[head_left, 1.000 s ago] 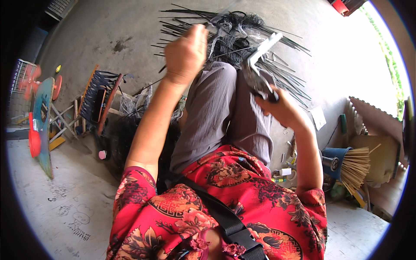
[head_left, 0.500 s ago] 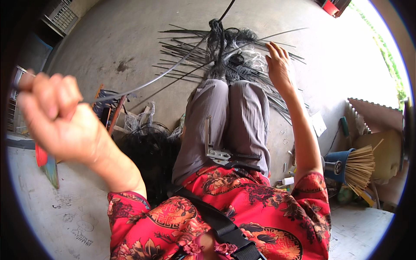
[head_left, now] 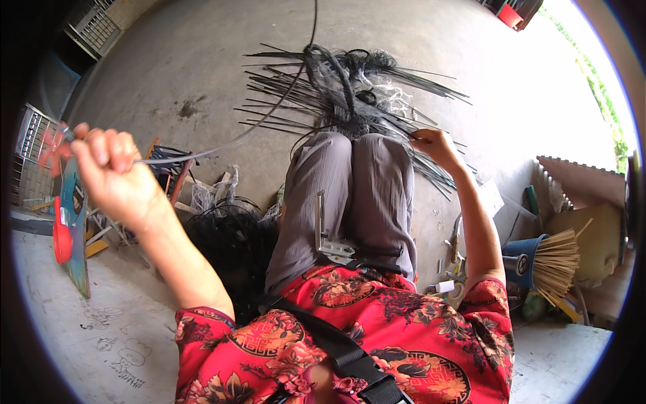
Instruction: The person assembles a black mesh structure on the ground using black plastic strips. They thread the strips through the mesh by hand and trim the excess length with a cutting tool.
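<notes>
My left hand (head_left: 111, 158), raised at the far left, is closed around a thin grey flexible cord (head_left: 222, 149). From the fist this cord curves across to the right and up past the tangled black netting (head_left: 330, 74) on the floor beyond my knees. Many thin black rods (head_left: 276, 87) stick out of that netting on both sides. Beside my right knee, my right hand (head_left: 436, 147) has its fingers pinched together at the black strands. What lies between those fingertips is too small to make out.
A metal bracket (head_left: 330, 246) lies on my lap. To the right stands a blue bucket (head_left: 528, 259) of thin wooden sticks (head_left: 558, 256). More black netting (head_left: 232, 252) is heaped left of my legs. A white surface with drawings (head_left: 128, 337) lies at lower left.
My left hand has moved slightly right and down, still gripping the cord. My right hand has come down toward my knee, its fingers going from spread to pinched. The top of the netting has shifted left.
</notes>
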Action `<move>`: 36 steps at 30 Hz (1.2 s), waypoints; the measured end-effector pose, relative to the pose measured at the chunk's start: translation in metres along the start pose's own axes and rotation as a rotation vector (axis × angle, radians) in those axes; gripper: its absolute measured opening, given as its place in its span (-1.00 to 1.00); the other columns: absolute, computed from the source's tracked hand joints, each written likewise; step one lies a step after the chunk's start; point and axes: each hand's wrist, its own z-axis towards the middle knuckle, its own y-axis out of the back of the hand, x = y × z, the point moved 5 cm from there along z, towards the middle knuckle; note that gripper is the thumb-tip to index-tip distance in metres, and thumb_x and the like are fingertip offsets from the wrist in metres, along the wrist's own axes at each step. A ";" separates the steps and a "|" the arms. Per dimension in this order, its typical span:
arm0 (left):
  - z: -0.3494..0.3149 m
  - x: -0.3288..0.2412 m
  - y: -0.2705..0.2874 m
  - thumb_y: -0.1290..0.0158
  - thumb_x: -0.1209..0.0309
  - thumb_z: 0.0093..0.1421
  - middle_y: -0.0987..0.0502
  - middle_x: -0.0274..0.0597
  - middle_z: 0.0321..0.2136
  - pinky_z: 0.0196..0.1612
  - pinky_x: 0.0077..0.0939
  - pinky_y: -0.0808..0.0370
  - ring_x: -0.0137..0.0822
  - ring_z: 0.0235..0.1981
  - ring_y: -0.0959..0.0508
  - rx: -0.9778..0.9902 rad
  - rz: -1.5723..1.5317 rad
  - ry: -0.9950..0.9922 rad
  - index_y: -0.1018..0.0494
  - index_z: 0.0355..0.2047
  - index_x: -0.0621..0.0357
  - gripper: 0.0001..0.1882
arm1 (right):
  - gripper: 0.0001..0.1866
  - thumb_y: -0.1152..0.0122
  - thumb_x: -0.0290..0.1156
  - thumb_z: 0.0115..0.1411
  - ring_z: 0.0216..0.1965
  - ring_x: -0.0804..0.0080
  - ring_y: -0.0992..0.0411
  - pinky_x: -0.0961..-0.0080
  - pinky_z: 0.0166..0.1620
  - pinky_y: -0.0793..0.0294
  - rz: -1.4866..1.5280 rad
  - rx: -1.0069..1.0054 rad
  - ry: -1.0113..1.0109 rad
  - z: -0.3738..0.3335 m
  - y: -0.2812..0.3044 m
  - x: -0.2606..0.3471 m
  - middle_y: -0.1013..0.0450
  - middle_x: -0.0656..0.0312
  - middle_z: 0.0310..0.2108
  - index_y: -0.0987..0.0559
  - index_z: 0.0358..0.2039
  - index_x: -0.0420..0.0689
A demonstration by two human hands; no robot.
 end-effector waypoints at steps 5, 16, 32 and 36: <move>0.001 0.114 0.118 -0.09 0.19 0.64 -0.61 -0.16 -0.26 -0.29 -0.50 -0.46 -0.32 -0.37 -0.56 -0.132 0.466 0.130 -0.43 0.32 0.44 -0.48 | -0.75 -0.39 -0.30 0.54 -0.44 0.76 -0.26 0.63 -0.39 -0.25 0.500 -0.261 -0.200 -0.031 0.016 0.020 -0.49 0.48 -0.46 -0.83 0.01 -0.22; -0.094 0.213 0.080 -0.10 0.21 0.63 -0.58 0.03 0.00 0.02 -0.31 -0.57 -0.17 -0.03 -0.60 0.114 -0.332 0.733 -0.41 0.41 0.29 -0.49 | -0.80 -0.42 -0.43 0.44 -0.20 0.30 -0.68 0.38 -0.05 -0.67 0.150 0.112 0.172 -0.115 -0.054 0.151 -0.75 0.16 -0.20 -0.77 0.01 -0.21; -0.125 0.205 0.156 -0.08 0.20 0.65 -0.54 -0.33 -0.37 -0.37 -0.45 -0.45 -0.39 -0.47 -0.47 -0.249 -0.018 0.655 -0.62 0.07 0.12 -0.73 | -0.66 -0.28 -0.11 0.50 -0.13 0.22 -0.64 0.27 -0.07 -0.63 0.582 -0.645 -0.113 -0.116 0.123 0.040 -0.63 0.11 -0.08 -0.65 0.12 -0.03; -0.055 0.148 0.273 -0.08 0.25 0.63 -0.61 -0.30 -0.36 -0.32 -0.43 -0.53 -0.37 -0.42 -0.55 -0.690 0.129 0.438 -0.61 0.01 0.15 -0.76 | -0.65 -0.30 -0.20 0.44 -0.18 0.26 -0.61 0.30 -0.12 -0.61 -0.049 -0.574 0.256 -0.103 0.136 0.142 -0.58 0.18 -0.15 -0.66 0.17 0.04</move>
